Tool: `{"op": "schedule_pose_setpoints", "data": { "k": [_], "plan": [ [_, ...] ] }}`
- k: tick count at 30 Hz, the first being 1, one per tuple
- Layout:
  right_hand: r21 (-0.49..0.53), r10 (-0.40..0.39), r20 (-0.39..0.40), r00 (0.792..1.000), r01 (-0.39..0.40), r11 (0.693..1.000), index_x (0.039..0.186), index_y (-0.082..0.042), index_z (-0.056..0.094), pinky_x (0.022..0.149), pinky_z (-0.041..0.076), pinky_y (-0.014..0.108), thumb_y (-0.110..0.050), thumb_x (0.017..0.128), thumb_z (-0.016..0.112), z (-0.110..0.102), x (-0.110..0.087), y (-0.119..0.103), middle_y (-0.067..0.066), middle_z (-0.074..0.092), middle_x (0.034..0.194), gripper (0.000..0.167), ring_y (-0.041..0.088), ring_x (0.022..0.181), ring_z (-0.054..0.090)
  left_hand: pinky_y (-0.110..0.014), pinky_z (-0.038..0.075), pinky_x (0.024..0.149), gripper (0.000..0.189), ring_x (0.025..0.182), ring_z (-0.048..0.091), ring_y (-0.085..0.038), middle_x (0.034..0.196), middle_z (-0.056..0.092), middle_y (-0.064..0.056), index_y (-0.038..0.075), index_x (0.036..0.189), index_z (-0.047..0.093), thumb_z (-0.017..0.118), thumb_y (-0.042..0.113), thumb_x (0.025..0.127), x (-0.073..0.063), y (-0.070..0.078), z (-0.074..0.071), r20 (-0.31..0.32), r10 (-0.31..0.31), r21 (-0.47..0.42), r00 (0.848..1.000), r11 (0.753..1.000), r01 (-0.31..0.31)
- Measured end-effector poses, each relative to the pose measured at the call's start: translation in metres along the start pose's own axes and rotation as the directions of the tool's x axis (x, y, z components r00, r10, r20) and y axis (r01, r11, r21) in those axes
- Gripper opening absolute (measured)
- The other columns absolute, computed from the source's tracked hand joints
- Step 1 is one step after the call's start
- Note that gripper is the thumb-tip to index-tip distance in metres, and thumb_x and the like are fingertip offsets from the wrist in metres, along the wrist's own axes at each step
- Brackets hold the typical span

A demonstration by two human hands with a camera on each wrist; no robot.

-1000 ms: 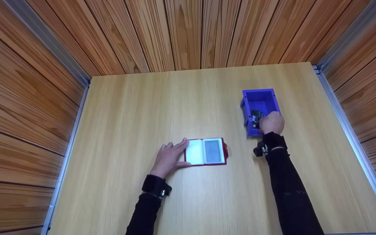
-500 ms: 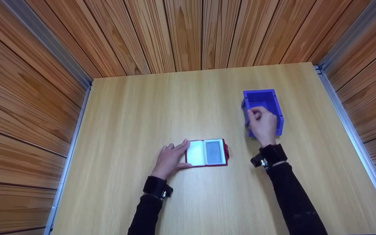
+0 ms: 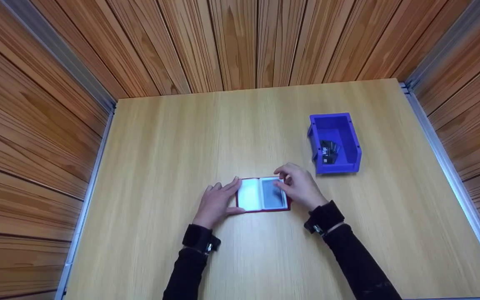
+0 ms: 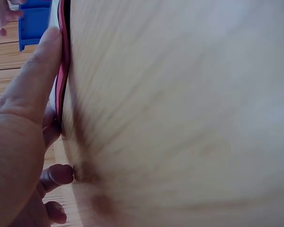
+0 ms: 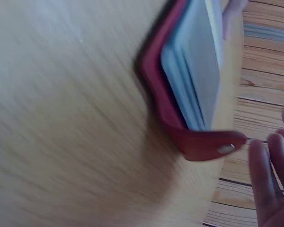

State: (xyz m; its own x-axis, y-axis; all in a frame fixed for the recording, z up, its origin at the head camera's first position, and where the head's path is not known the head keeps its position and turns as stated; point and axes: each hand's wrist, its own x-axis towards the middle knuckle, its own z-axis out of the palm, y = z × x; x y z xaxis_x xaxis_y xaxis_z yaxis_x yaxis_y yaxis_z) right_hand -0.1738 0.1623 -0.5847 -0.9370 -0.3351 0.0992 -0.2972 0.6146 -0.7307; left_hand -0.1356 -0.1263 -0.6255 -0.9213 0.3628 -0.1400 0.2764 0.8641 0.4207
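A small red card holder [image 3: 249,195] lies spread on the table, with a white page at left and a grey-blue page at right. My left hand [image 3: 216,204] rests at its left side, thumb and forefinger straight and touching its edge. Over the upper right corner hovers my right hand [image 3: 302,187], thumb and fingers apart, with no object visible between them. In the right wrist view, its fingers [image 5: 262,175] are near the holder's red strap [image 5: 203,144] with a metal snap. The left thumb [image 4: 38,66] presses the holder's edge in the left wrist view.
A blue-purple bin [image 3: 354,141] stands on the table at back right. Inside lie several dark cards [image 3: 328,151], one marked "Vip". Wood-plank walls [image 3: 240,46] border the wooden table [image 3: 181,137] at the back and sides.
My right hand has come out of the bin and moved left and nearer to the card holder. The cards in the bin are now uncovered. My left hand stays in place.
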Motion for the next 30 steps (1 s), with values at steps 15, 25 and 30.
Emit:
{"op": "schedule_pose_setpoints", "data": {
  "k": [15,25,30],
  "plan": [
    [-0.223,0.046,0.211,0.976,0.002,0.975,0.15,-0.007,0.055,0.112,0.042,0.051,-0.041,0.073,0.094,0.016,-0.008,0.014,0.011,0.056,0.144,0.093,0.032,0.136,0.049,-0.051,0.034,0.111,0.099,0.138,0.049,-0.036,0.166,0.035,0.009,0.027,0.162,0.033,0.076,0.062,0.079,-0.001,0.001,-0.001,0.018,-0.016,-0.009,1.0,1.0,0.017],
    [-0.251,0.078,0.218,0.973,-0.022,0.968,0.145,-0.01,0.06,0.111,0.043,0.051,-0.044,0.07,0.095,0.017,-0.006,0.013,0.008,0.058,0.14,0.089,0.03,0.134,0.05,-0.045,0.037,0.103,0.1,0.126,0.054,-0.031,0.166,0.035,0.009,0.026,0.162,0.033,0.076,0.063,0.079,-0.001,0.0,0.0,0.012,-0.003,0.002,1.0,1.0,0.003],
    [-0.268,0.07,0.206,0.976,-0.012,0.963,0.142,-0.01,0.062,0.108,0.044,0.05,-0.043,0.069,0.096,0.017,-0.006,0.012,0.009,0.061,0.135,0.087,0.03,0.129,0.052,-0.048,0.038,0.103,0.099,0.127,0.054,-0.034,0.165,0.038,0.008,0.026,0.162,0.035,0.076,0.063,0.079,-0.001,-0.001,0.001,-0.003,0.008,0.008,1.0,1.0,-0.008]
  ]
}}
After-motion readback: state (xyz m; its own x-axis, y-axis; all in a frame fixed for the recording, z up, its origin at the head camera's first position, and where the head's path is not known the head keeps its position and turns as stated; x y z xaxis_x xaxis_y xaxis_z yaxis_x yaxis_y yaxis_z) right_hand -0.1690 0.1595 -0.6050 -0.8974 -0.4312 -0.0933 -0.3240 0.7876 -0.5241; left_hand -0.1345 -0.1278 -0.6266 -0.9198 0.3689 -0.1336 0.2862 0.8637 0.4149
